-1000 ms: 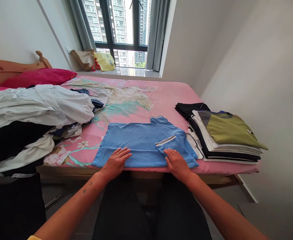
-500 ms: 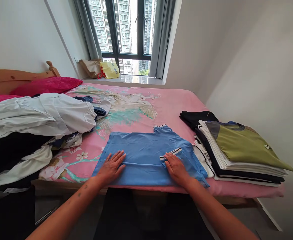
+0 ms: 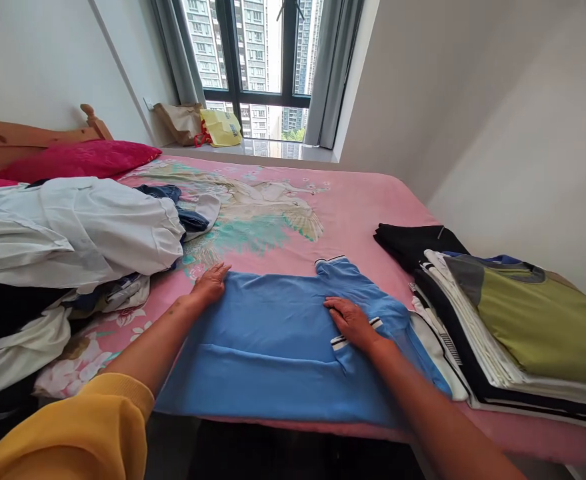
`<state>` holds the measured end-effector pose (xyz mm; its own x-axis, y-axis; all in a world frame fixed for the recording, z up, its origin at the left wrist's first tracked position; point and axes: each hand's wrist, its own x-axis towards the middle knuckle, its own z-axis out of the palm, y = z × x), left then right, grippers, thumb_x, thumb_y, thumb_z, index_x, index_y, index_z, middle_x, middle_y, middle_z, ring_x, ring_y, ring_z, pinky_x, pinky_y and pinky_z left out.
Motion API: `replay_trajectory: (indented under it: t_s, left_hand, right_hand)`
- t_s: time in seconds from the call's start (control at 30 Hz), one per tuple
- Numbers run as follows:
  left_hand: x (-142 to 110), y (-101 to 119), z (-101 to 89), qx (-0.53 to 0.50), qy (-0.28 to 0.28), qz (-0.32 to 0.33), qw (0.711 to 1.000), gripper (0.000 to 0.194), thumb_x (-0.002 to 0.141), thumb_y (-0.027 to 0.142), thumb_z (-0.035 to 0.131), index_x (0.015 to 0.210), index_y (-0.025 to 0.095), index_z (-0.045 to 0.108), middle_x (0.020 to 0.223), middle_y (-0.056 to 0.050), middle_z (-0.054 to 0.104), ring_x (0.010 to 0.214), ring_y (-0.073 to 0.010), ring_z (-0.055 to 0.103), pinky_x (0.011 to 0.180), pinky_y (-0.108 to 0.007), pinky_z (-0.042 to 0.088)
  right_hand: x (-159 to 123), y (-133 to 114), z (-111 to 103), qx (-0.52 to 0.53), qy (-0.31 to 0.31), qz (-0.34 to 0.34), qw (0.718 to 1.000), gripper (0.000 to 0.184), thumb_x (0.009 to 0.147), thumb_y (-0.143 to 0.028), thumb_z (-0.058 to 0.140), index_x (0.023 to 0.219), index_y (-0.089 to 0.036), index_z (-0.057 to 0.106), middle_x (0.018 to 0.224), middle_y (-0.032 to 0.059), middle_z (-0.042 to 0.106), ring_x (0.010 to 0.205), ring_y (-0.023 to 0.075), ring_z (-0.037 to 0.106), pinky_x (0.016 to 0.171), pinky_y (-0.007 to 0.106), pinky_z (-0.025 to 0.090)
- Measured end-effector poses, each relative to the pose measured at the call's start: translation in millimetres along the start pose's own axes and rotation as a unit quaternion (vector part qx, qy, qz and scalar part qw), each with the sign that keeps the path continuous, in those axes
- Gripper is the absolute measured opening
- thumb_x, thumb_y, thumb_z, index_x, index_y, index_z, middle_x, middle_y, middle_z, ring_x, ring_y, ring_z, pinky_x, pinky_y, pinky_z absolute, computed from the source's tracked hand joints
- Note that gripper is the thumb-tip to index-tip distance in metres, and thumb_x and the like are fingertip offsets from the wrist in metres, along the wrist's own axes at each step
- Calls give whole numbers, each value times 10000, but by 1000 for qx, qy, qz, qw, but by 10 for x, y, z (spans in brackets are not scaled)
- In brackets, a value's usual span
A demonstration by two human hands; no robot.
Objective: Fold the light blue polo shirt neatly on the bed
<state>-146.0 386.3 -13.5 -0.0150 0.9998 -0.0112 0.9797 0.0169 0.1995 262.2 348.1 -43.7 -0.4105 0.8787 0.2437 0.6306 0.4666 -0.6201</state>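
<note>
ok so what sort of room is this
Most likely a bedroom: there's a wooden headboard, a red pillow beside it and a pink floral sheet on the bed. Tall buildings outside the window suggest an upper-floor flat.

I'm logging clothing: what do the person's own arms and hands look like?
A yellow sleeve with a banded cuff covers part of the left arm; the right forearm is bare in view. The left hand and right hand are gloveless.

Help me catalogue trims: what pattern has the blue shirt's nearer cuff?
The cuff has dark and white stripes; head view.
</note>
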Motion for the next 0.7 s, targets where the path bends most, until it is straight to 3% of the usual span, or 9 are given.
replay_trajectory:
  t_s: [0.1, 0.17, 0.23, 0.3, 0.4, 0.47, 0.53, 0.6, 0.7]
  left_hand:
    - [252, -14, -4, -20, -29, 23, 999, 585, 654, 128, 451, 1213, 244, 578, 1334, -22, 527, 1285, -208, 405, 1091, -352, 298]
    - [368, -2, -27, -36, -49, 28, 998, 475, 596, 168, 501, 1032, 260, 667, 1184, -20, 621, 1190, -252, 490, 1016, -379, 376]
    - [437, -32, -83, -53, -68, 17, 996, 299, 564, 238, 546, 826, 226, 690, 991, -40, 673, 1066, -298, 560, 893, -393, 450]
    - [456, -109, -157, -79, -86, 4, 993, 216, 579, 336, 555, 717, 201, 652, 811, -34, 669, 901, -279, 614, 747, -351, 491]
    - [391, -247, -227, -262, -94, -52, 959, 308, 577, 452, 583, 739, 190, 598, 682, -6, 627, 661, -186, 602, 566, -267, 466]
    - [308, -303, -204, -403, -78, -130, 903, 386, 506, 452, 665, 777, 190, 582, 631, 10, 595, 546, -143, 550, 481, -237, 416]
    - [227, -319, -122, -463, -55, -200, 862, 441, 450, 410, 723, 810, 197, 580, 590, 27, 569, 476, -122, 505, 437, -226, 376]
    - [175, -306, -12, -463, -29, -231, 855, 459, 449, 395, 733, 840, 204, 586, 585, 33, 566, 457, -117, 491, 431, -228, 368]
    - [160, -264, 119, -415, 47, -216, 883, 445, 501, 384, 707, 897, 207, 607, 703, 11, 615, 565, -137, 550, 485, -234, 409]
  right_hand:
    - [-2, 6, 40, -19, 15, 0, 1000, 273, 878, -216, 431, 1066, -218, 629, 1180, 52, 620, 1126, 189, 540, 993, 402, 404]
    - [4, 1, 34, -35, 11, 0, 999, 274, 878, -208, 424, 1066, -226, 624, 1175, 43, 619, 1118, 184, 535, 981, 387, 399]
    - [23, -13, 19, -63, 4, 2, 998, 304, 875, -205, 416, 1113, -231, 603, 1196, 40, 605, 1124, 185, 520, 983, 381, 381]
    - [59, -38, 18, -113, -6, 4, 994, 399, 857, -181, 406, 1229, -239, 538, 1286, 40, 548, 1178, 194, 472, 1002, 389, 343]
    - [164, -74, 60, -197, -39, -7, 980, 584, 786, -128, 416, 1355, -258, 421, 1426, 18, 412, 1303, 214, 338, 1006, 404, 293]
    - [271, -77, 106, -230, -61, -11, 971, 622, 759, -132, 421, 1368, -256, 406, 1455, 9, 370, 1335, 213, 291, 995, 399, 278]
    - [396, -54, 148, -247, -57, 11, 967, 586, 783, -168, 403, 1365, -233, 411, 1451, 24, 377, 1330, 207, 301, 996, 396, 262]
    - [517, -7, 170, -257, -29, 50, 965, 530, 827, -211, 370, 1355, -218, 422, 1423, 46, 418, 1311, 208, 326, 997, 406, 249]
    - [659, 95, 155, -257, 28, 83, 962, 430, 865, -257, 356, 1270, -228, 500, 1330, 68, 513, 1241, 221, 393, 978, 407, 260]
